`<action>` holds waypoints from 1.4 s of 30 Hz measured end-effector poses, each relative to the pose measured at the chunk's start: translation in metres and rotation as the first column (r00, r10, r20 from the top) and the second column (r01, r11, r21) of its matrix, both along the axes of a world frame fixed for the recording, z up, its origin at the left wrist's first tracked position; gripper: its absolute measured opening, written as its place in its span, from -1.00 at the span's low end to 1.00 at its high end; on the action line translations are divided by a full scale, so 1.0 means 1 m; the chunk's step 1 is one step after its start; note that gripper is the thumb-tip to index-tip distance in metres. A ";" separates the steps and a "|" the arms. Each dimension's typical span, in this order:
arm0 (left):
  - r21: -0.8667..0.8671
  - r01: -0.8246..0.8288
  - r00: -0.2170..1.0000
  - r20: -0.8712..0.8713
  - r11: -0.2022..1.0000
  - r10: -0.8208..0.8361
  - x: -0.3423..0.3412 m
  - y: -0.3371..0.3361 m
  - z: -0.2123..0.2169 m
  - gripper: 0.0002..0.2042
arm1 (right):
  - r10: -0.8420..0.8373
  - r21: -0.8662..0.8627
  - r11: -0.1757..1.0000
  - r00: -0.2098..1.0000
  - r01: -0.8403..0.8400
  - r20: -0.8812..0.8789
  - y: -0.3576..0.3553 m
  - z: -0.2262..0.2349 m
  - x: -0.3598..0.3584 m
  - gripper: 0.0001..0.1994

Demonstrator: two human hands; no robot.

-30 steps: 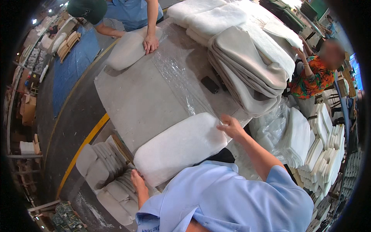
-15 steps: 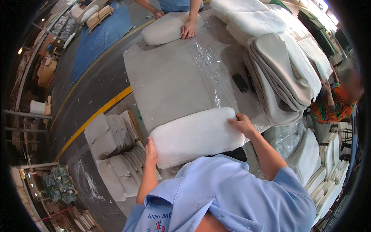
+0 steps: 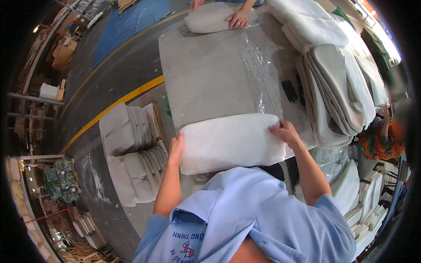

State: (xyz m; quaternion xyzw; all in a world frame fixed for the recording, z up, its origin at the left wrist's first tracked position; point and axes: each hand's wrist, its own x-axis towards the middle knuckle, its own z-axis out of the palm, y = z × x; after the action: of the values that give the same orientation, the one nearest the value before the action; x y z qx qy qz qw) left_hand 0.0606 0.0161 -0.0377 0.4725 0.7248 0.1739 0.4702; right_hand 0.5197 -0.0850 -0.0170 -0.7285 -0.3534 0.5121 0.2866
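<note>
A white padded cushion (image 3: pixel 232 144) with rounded corners lies across the near edge of the table, close to my body. My left hand (image 3: pixel 176 148) grips its left end, fingers along the side edge. At the far right corner my right hand (image 3: pixel 286 133) is closed on the cushion, thumb on top and the other fingers partly hidden. Beyond it stretches the grey table surface (image 3: pixel 208 81), with a strip of clear plastic film (image 3: pixel 258 74) running along its right part.
Across the table, another person's hand (image 3: pixel 238 19) rests on a similar white cushion (image 3: pixel 206 18). Folded grey covers (image 3: pixel 326 87) and white padding (image 3: pixel 307 22) are piled at right, beside a black object (image 3: pixel 289 91). Stacked grey cushions (image 3: pixel 118 131) stand left. A person in patterned clothing (image 3: pixel 379 142) is far right.
The cushion between my hands has turned to lie more level with the table edge. My view has shifted, so the table and the other person's cushion appear higher and further right.
</note>
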 end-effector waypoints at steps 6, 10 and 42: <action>0.013 -0.078 0.991 0.111 0.997 0.076 0.014 0.034 0.029 -0.30 | -0.039 0.060 0.997 0.984 0.050 -0.173 0.004 0.020 0.017 -0.59; 0.089 -0.073 0.994 0.084 0.993 0.066 0.018 0.056 0.067 -0.30 | -0.041 0.157 0.985 0.982 0.071 -0.184 0.021 0.049 0.027 -0.58; 0.067 -0.530 0.585 0.750 0.845 0.308 0.007 -0.041 0.047 -0.54 | 0.002 0.402 0.914 0.990 0.056 -0.142 -0.087 0.048 0.003 -0.48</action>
State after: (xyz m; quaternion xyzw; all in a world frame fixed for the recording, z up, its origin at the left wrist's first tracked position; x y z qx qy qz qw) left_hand 0.0679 -0.0246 0.0094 0.2425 0.5421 0.5522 0.5852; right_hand 0.5231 -0.1718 0.0311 -0.6205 -0.4207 0.4736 0.4623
